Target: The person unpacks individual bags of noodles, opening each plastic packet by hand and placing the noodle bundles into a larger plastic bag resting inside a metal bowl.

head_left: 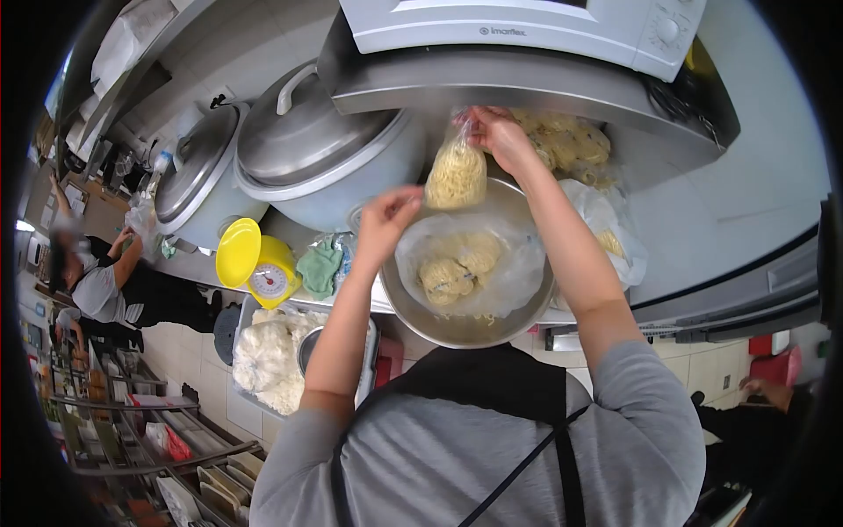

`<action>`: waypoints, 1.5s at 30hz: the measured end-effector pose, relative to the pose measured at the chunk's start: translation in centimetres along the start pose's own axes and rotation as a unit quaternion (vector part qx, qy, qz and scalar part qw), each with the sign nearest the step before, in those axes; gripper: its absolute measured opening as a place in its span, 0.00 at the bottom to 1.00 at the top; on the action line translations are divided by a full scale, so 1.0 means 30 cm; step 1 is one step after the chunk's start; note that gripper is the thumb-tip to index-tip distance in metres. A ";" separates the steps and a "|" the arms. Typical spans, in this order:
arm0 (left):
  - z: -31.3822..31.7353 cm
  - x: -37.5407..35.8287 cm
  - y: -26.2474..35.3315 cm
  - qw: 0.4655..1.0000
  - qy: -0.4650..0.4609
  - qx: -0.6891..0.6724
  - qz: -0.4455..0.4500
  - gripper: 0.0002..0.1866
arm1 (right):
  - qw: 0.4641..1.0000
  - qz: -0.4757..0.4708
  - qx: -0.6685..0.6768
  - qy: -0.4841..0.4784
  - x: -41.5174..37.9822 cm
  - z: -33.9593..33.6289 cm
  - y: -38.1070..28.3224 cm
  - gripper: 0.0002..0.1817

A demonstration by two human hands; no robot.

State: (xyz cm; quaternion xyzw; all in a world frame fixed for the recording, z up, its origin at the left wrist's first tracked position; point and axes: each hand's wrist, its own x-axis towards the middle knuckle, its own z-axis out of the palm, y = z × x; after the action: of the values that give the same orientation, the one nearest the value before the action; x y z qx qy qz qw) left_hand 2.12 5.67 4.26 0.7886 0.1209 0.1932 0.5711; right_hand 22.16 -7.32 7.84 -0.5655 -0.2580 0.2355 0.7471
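A clear plastic bag of yellow noodles (457,176) hangs upright from my right hand (493,132), whose fingers are pinched round its gathered top. My left hand (392,213) is at the bag's lower left side, fingers pressed together; whether they grip the plastic is too small to tell. Below both hands stands a large metal bowl (413,323) lined with a translucent plastic sheet (518,285). Noodle bundles (448,279) lie on that sheet inside the bowl. More bagged noodles (571,145) are piled beneath the metal shelf, behind my right forearm.
Two large lidded pots (320,140) (198,167) stand at the left. Near them are a yellow scale (270,279), a green cloth (320,266) and a tub of white food (281,360). A microwave (527,31) sits on the metal shelf (527,97). People are at far left and right.
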 end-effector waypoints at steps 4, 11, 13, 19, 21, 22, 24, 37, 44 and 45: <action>0.067 0.095 0.130 0.983 0.020 0.010 0.184 0.28 | 0.939 -0.158 -0.305 -0.021 -0.127 0.001 -0.002 0.11; 0.101 0.095 0.138 0.966 -0.219 0.077 0.115 0.28 | 0.863 -0.173 -0.467 -0.084 -0.341 0.012 -0.074 0.16; 0.079 0.058 0.158 0.950 -0.222 0.180 0.125 0.15 | 0.724 -0.121 -0.665 -0.139 -0.386 -0.010 -0.093 0.17; 0.004 -0.003 0.209 0.894 -0.217 0.288 0.267 0.03 | 0.529 -0.299 -0.777 -0.165 -0.474 -0.040 -0.224 0.15; 0.008 -0.018 0.223 0.882 -0.215 0.251 0.337 0.02 | 0.524 -0.374 -0.748 -0.161 -0.470 -0.004 -0.210 0.14; 0.011 -0.027 0.224 0.882 -0.215 0.252 0.336 0.02 | 0.522 -0.409 -0.732 -0.158 -0.457 0.007 -0.167 0.14; 0.015 -0.041 0.228 0.892 -0.223 0.247 0.306 0.04 | 0.632 -0.323 -0.660 -0.245 -0.406 0.007 -0.005 0.13; 0.053 0.023 0.028 0.962 -0.121 0.125 0.209 0.56 | 0.804 -0.177 -0.418 -0.384 -0.232 0.118 -0.160 0.12; 0.161 -0.026 0.089 0.973 -0.216 0.055 0.061 0.40 | 0.741 -0.337 -0.539 -0.216 -0.256 0.277 -0.067 0.09; 0.185 -0.021 0.056 0.976 -0.162 -0.059 0.134 0.35 | 0.730 -0.312 -0.579 -0.183 -0.325 0.334 -0.046 0.08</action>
State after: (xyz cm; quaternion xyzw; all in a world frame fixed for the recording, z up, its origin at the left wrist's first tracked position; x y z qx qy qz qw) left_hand 3.94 0.14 4.25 0.7837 -0.0916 0.1440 0.5973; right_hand 8.34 -6.69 10.30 -0.7221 -0.6383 -0.1070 0.2442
